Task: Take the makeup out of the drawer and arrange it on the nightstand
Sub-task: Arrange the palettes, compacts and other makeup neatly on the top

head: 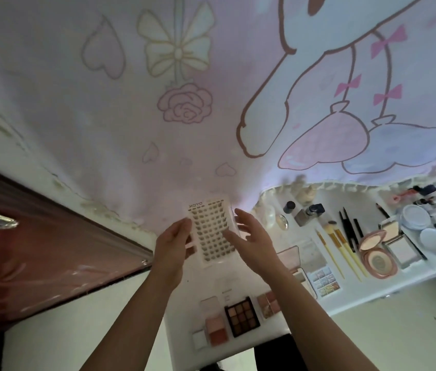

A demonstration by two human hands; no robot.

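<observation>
While I hold it up at the centre of the frame, the lash tray (211,231) stands between my two hands, its long axis running from top to bottom and leaning slightly left at the top. My left hand (172,245) pinches its left edge, fingers curled against the card. My right hand (251,236) lies along the right edge with fingers spread and nearly straight, touching more than gripping.

The white nightstand (404,277) stretches toward the right of the frame, already laid with brushes (342,247) and round compacts (376,259). A dark eyeshadow palette (242,315) lies lower centre, directly beneath my wrists. The tray is raised, resting on nothing. I judge the right hand the nearer to the rows at right, so setting the tray down there means carrying it rightward and downward.
</observation>
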